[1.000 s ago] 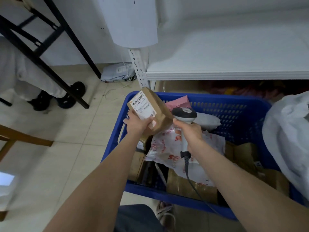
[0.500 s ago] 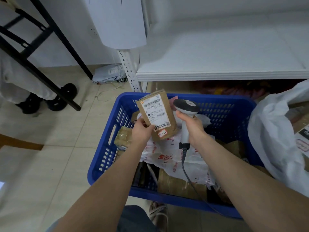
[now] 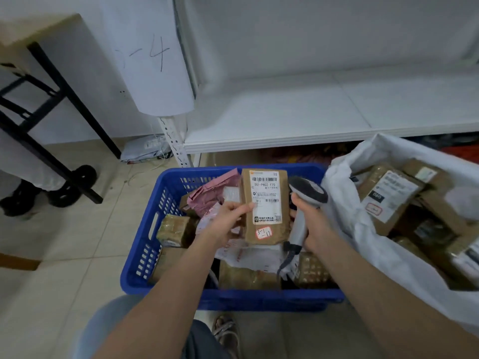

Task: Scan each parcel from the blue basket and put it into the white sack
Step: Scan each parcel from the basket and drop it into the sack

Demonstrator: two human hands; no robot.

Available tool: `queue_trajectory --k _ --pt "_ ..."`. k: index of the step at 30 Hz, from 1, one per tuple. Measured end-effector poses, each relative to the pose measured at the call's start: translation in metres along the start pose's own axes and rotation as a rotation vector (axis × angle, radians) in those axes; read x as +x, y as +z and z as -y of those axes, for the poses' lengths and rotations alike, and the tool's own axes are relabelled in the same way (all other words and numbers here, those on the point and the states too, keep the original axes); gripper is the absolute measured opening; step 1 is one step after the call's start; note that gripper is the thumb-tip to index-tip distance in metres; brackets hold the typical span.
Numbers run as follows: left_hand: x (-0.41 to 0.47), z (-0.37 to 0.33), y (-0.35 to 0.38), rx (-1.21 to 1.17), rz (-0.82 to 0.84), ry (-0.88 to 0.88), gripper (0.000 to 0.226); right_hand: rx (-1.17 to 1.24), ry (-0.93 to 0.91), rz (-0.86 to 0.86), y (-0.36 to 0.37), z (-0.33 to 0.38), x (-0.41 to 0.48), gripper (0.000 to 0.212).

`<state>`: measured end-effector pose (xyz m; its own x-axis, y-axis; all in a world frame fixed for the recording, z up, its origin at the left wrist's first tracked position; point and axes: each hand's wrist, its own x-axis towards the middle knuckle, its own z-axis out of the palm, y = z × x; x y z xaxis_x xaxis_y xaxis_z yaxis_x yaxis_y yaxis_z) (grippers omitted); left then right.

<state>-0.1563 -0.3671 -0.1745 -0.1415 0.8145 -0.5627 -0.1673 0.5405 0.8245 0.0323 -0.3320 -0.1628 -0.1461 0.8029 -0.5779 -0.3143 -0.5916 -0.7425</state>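
My left hand (image 3: 226, 224) grips a brown cardboard parcel (image 3: 264, 229) upright over the blue basket (image 3: 145, 244), its white barcode label facing me. Right beside it my right hand (image 3: 315, 224) grips a grey handheld scanner (image 3: 304, 200) by its handle, head next to the parcel's right edge, cable hanging down into the basket. Inside the basket lie a pink mailer (image 3: 210, 193), a taped brown box (image 3: 176, 230), a white printed bag and several brown parcels. The white sack (image 3: 357, 224) stands open at the right with several brown labelled parcels inside.
A white metal shelf (image 3: 311, 120) runs behind the basket, with a paper sheet marked by hand hanging on its post. A black wheeled frame (image 3: 64, 141) stands at the left on the tiled floor. My knee and a sandalled foot show below the basket.
The parcel has turned from tilted to upright with its label square to me, close against the scanner head. The view has swung right, bringing the sack's contents into sight.
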Motion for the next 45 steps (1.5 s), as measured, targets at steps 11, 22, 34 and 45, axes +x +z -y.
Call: queue_trajectory --k 11,22,34,45 --pt "-0.072 0.035 0.063 -0.009 0.067 0.088 0.083 -0.265 -0.194 -0.11 -0.069 0.016 -0.152 0.014" --pt "-0.086 0.059 0.095 0.02 0.075 0.127 0.064 -0.305 -0.172 -0.13 -0.089 -0.011 -0.21 0.018" --pt "-0.087 0.059 0.098 0.039 0.057 0.117 0.07 -0.358 -0.188 -0.156 -0.095 -0.008 -0.225 0.019" --pt "-0.086 0.056 0.1 0.04 0.061 0.128 0.066 -0.358 -0.19 -0.15 -0.096 -0.005 -0.223 0.019"
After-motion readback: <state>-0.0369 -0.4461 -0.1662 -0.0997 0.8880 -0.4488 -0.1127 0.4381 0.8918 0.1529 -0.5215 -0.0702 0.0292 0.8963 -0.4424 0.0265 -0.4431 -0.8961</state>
